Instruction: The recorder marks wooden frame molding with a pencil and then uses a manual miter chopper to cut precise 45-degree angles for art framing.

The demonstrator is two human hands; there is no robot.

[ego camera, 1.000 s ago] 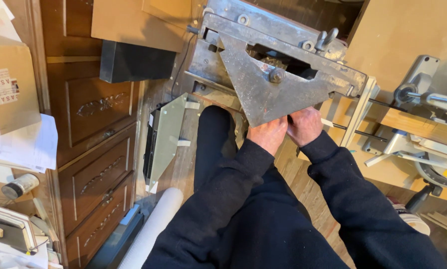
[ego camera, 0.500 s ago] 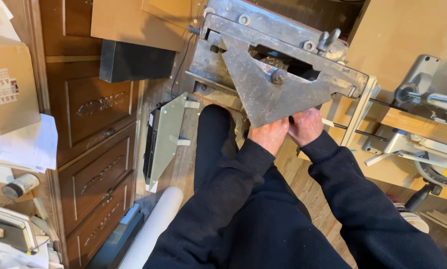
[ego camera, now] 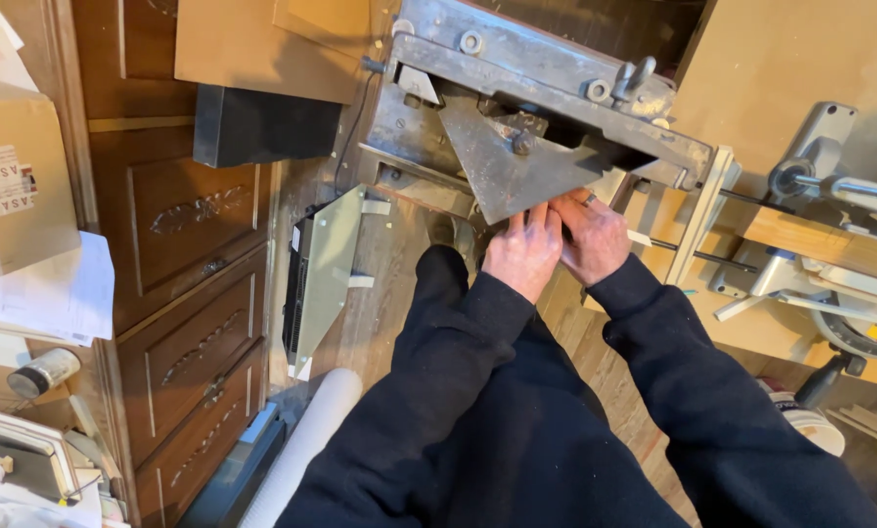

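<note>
Grey metal machine [ego camera: 517, 117]: worn triangular plate [ego camera: 507, 166] | your left hand [ego camera: 524, 252], right hand [ego camera: 590, 235]: fingers flat, lying against plate's lower tip, gripping nothing.

Bare wooden floor [ego camera: 389, 303] lies open left of the hands; the grey metal cutting machine [ego camera: 517, 127] blocks above, a pale wooden frame [ego camera: 697, 220] crowds the right.

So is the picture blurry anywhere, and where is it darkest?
Head view: mostly sharp around the left hand and right hand at the grey metal machine; the black sleeves are so dark that folds barely show; straight edges bend near the corners, and the white roll looks softer.
</note>
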